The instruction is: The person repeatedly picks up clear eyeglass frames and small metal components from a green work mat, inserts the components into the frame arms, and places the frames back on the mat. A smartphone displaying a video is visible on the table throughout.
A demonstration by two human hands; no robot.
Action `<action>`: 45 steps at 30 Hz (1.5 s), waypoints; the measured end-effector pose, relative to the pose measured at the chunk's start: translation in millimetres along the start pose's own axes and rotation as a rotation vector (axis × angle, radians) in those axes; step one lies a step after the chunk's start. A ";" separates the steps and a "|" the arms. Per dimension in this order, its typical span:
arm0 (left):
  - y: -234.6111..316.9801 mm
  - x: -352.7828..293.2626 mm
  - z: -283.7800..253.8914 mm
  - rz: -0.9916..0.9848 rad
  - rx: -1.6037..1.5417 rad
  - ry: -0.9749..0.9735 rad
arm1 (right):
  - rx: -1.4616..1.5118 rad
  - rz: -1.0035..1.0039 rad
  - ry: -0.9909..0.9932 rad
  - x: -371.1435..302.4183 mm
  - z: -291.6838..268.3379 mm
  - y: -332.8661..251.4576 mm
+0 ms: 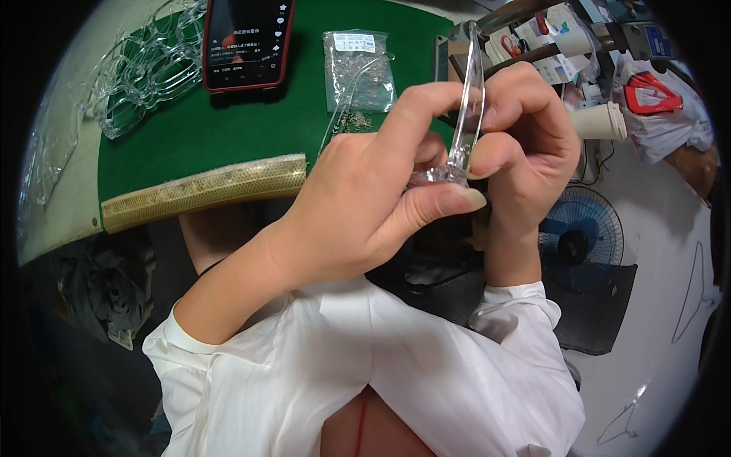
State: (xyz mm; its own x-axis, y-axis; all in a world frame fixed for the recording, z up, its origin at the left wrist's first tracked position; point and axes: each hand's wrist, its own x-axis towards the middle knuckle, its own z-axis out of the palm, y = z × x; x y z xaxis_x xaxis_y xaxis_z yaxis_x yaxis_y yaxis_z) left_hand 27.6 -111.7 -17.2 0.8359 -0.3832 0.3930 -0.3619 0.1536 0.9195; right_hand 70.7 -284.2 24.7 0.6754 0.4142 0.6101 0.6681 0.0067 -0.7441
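Observation:
A clear plastic glasses frame (442,176) is held up in front of me, above the table's right side. My left hand (358,183) pinches its front near the hinge between thumb and fingers. One clear temple arm (470,99) points upward, and my right hand (529,129) has its thumb and fingers closed about it near the hinge. The other temple arm (346,103) shows beyond my left hand, slanting over the table. Much of the frame's front is hidden by my left fingers. A small plastic bag of tiny metal parts (359,72) lies beyond, with loose tiny parts (355,122) beside it.
A pile of clear glasses frames (148,72) lies at the far left of the green table (190,129). A phone (245,42) in a red case stands next to it. Gold trim (205,190) lines the near edge. A blue fan (579,236) and a white cup (598,122) are at right.

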 end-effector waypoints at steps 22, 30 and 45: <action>-3.5 3.8 -25.3 0.115 0.037 0.158 | -0.629 0.114 -0.360 -40.0 -1.5 69.4; -5.0 1.0 -1.7 -0.038 -0.156 0.073 | -0.092 0.055 -0.036 -12.9 -2.4 27.9; -4.4 -1.9 3.1 -0.025 -0.009 0.030 | -0.112 -0.139 -0.012 -4.8 7.0 8.4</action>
State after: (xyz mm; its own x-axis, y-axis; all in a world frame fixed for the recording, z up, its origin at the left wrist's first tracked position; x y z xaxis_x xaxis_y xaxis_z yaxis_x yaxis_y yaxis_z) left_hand 26.3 -114.4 -22.0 0.8566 -0.3592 0.3703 -0.3375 0.1529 0.9288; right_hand 70.9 -279.7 13.6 0.5706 0.4268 0.7016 0.7861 -0.0366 -0.6171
